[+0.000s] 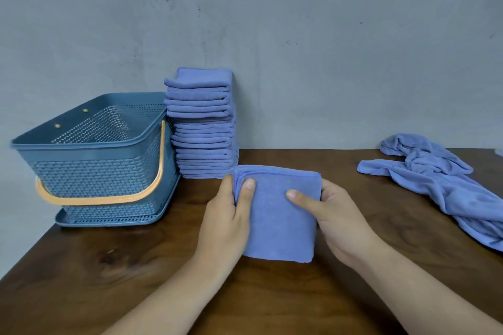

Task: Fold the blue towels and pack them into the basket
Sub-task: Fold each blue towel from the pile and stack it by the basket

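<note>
Status: both hands on one folded towel (277, 215), mid-table in front of me. Left hand (228, 220) grips its left edge and right hand (334, 223) its right edge, thumbs on top, fingers wrapped round. Can't tell if it's resting on the table (109, 266) or just off it.

Risks:
- Layers fan out at the towel's far-left corner. If my left grip loosens on the lift, I expect the fold to splay and need redoing.
- The stack (202, 128) of folded towels is tall, against the wall (299, 35), with uneven upper layers. One more dropped on off-centre, or a knock from my wrist, could tip it, probably toward the basket.
- The basket (95, 174) sits at the table's left edge, just beside the stack. A hard sideways push while packing could slide it off.
- The orange handle (109, 200) hangs down the near side, so it won't block loading.

Containers: the basket is the only one. No towels visible inside, and the mesh shows nothing blue. So packing hasn't started.

Loose pile (435, 179) far right, unfolded, well apart from my hands.
</note>
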Available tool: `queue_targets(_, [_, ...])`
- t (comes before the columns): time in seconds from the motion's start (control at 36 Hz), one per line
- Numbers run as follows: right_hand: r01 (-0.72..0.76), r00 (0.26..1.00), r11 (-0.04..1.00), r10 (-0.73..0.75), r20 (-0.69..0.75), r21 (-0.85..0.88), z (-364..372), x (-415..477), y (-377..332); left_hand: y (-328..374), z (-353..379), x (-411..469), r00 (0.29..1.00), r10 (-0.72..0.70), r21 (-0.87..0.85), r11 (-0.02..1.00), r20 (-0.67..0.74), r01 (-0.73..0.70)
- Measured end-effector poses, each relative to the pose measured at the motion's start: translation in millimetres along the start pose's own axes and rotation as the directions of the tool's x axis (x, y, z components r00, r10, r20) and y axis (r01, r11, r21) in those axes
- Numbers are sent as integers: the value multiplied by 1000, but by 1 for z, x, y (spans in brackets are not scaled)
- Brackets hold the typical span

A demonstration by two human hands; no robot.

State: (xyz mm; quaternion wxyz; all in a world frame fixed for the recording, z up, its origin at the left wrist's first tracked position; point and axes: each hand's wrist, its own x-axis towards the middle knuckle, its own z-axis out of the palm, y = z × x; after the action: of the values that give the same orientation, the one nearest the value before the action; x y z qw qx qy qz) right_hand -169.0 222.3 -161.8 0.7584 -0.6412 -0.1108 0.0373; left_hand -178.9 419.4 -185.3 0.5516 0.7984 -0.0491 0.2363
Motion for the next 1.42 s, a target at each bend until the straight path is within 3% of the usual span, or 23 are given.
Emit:
queue_targets(0.14, [106, 987, 992, -113, -113, -71, 16, 2, -5, -11, -16, 11, 997, 48, 141, 989, -58, -40])
queue_targets(0.31, [85, 994, 993, -90, -57, -82, 41, 8, -3, -10, -27, 18, 985, 42, 32, 999, -170, -38])
queue_targets(0.44, [191, 977, 934, -210, -30, -303, 56, 24, -9, -11, -40, 26, 969, -46, -101, 995, -243, 22])
queue_targets(0.56, [345, 934, 831, -348, 76, -435, 71, 40, -36, -11, -50, 33, 948, -88, -280, 960, -305, -1])
queue_targets(0.72, [538, 834, 542, -454, 315, -646, 102, 78, -92, -21, -61, 40, 910, -138, -427, 903, -392, -47])
queue_targets(0.83, [570, 822, 605, -425, 380, -556, 133, 118, -138, -34, -62, 41, 925, -134, -399, 917, -356, -21])
queue_targets(1.0, [420, 903, 883, -383, 194, -209, 164, 196, -182, -49, -57, 43, 958, -134, -314, 948, -253, 50])
queue_targets(1.08, [270, 961, 962, -267, 77, -31, 170, 229, -187, -53, -54, 46, 965, -152, -291, 953, -214, 85])
queue_targets(1.17, [54, 998, 994, -56, -24, -92, 167, 258, -171, -55, -53, 47, 971, -164, -271, 956, -177, 112])
queue_targets(1.25, [-200, 980, 947, 193, -50, -253, 158, 276, -148, -56, -54, 48, 971, -165, -252, 960, -171, 118])
queue_targets(1.31, [-259, 966, 923, 251, -65, -285, 153, 281, -140, -58, -54, 49, 972, -166, -245, 962, -166, 123])
queue_targets(1.42, [-240, 971, 949, 229, -74, -206, 151, 284, -138, -61, -52, 50, 975, -166, -231, 964, -146, 130])
